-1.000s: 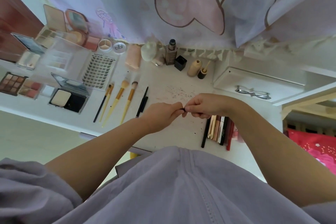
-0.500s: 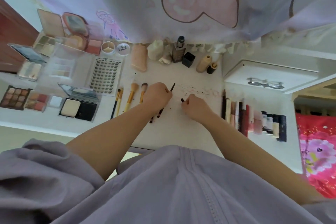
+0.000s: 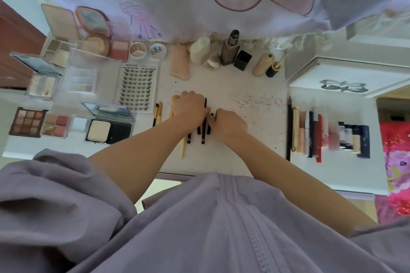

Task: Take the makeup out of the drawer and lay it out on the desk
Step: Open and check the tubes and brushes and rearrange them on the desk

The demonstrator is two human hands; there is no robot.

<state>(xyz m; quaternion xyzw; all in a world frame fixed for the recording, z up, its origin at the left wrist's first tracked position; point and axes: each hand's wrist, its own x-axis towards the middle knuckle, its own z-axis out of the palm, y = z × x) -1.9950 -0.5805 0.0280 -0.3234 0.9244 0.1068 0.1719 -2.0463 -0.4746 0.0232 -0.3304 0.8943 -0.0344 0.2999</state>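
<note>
The left hand [image 3: 192, 109] lies on the white bench [image 3: 255, 139], knuckles up, fingers curled down over a group of thin dark pencils [image 3: 203, 133]; it seems to pinch one of them, whose tip sticks out on the far side of the hand. The right hand [image 3: 229, 125] is just beside it, touching the same pencils with bent fingers; whether its grip is closed on one of them cannot be told. The pencils lie side by side, pointing near to far. Just left of them are brushes with yellow handles [image 3: 158, 113], partly under the left wrist. Further left lie a lash card [image 3: 137, 86], an open compact [image 3: 109, 125] and eyeshadow palettes [image 3: 28, 121]. At the far edge stand bottles [image 3: 230, 51] and small jars [image 3: 138, 50]. On the right, well apart from the hands, lipsticks and tubes [image 3: 321, 133] lie in a row.
</note>
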